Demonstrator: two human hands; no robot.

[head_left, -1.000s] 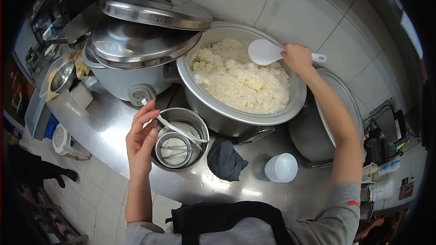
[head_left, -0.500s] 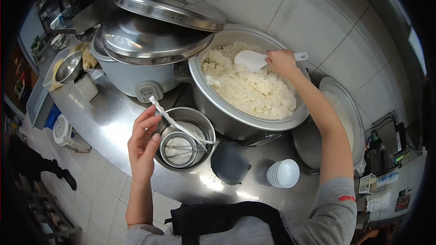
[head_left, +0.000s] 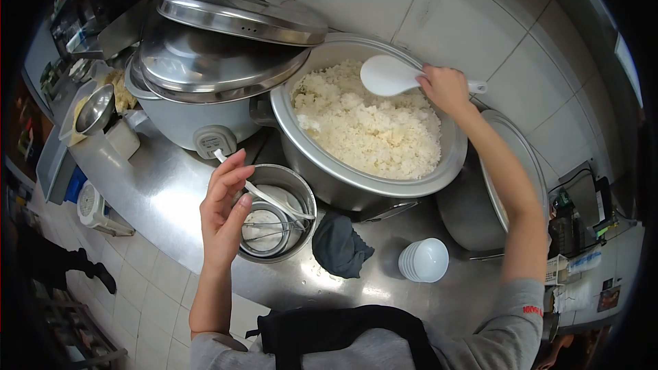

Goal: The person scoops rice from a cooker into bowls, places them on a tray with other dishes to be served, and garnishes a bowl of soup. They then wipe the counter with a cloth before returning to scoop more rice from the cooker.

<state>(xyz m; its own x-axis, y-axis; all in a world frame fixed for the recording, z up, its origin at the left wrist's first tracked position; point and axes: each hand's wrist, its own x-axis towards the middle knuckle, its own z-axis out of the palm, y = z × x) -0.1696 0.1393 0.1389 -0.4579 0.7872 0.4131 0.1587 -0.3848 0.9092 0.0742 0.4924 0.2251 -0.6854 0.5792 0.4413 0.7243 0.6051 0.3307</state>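
My right hand (head_left: 444,89) grips a white rice paddle (head_left: 391,77) by its handle, over the back of a large pot (head_left: 284,123) of cooked rice (head_left: 373,123). The paddle's blade hangs just above the rice and looks bare. My left hand (head_left: 226,209) is raised at the left side of a round steel pot (head_left: 310,192), its fingers apart and holding nothing. A white handle (head_left: 274,199) leans out of that pot and passes behind my left fingers; whether they touch cannot be told. A smaller steel bowl and thin wires also lie inside the pot.
A stack of small white bowls (head_left: 426,260) and a crumpled dark cloth (head_left: 340,247) lie on the steel counter (head_left: 157,185). A grey rice cooker (head_left: 185,120) with stacked steel lids (head_left: 233,14) stands left. Another pot (head_left: 466,205) is beneath my right forearm. Tiled wall behind.
My right hand has lifted the rice paddle off the rice and moved it up and to the right. My left hand stays near the steel pot, and the view has shifted slightly.
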